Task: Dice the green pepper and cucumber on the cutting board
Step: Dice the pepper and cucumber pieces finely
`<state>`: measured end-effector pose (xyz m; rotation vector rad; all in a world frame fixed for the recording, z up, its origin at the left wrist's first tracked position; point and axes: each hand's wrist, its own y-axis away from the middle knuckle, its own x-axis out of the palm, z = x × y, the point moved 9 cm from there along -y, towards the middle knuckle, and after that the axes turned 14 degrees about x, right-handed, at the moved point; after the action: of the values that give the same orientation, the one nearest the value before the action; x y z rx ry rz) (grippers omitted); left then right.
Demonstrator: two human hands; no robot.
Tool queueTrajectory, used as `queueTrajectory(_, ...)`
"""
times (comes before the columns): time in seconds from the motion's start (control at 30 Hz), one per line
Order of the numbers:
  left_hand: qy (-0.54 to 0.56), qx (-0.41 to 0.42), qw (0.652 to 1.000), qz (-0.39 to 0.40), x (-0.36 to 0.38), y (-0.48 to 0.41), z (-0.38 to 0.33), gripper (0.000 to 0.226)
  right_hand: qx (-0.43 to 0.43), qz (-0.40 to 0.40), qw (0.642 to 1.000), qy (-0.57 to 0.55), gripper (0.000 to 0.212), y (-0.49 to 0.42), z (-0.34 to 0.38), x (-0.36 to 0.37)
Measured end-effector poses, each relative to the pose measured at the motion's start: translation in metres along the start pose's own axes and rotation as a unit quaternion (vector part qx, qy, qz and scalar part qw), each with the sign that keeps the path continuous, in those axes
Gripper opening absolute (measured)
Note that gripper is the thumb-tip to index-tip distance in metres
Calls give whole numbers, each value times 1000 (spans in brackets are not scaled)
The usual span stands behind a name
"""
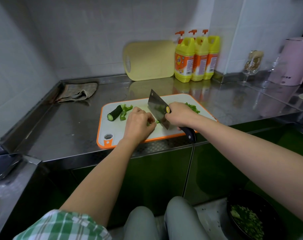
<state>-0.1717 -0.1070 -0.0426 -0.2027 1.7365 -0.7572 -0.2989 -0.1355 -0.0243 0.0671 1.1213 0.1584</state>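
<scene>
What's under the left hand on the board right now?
A pepper piece pokes out at the fingertips of the left hand, beside the cleaver that the right hand grips. The hand covers the rest of it, so its size cannot be seen.

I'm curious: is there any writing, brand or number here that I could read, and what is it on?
Nothing is legible.
Soap bottle labels: brand mark and small print, blurred.
Knife sticker: too small.
Kettle: faint print near its base, blurred.
</scene>
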Motion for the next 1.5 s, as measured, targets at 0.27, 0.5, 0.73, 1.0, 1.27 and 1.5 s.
queueTrajectory(0.27,-34,26,999,-6,-2,-3,-4,14,-4,9,1000,29,13,4,5,2)
queueTrajectory(0.5,-51,60,997,-17,-6,-4,-13,6,2,18,998,64,17,4,13,5)
queueTrajectory(0.73,-58,68,996,-12,-3,-4,-12,7,10,-8,998,61,8,-1,19,11)
queueTrajectory(1.0,0,-17,1000,13,1,3,9,40,0,-72,996,-52,14,-8,7,6)
queueTrajectory(1.27,25,-80,990,116,-5,25,30,65,-31,-2,999,-27,16,2,18,-5)
queueTrajectory(1.5,58,-84,992,79,-5,21,19,44,-27,28,998,56,19,11,14,14)
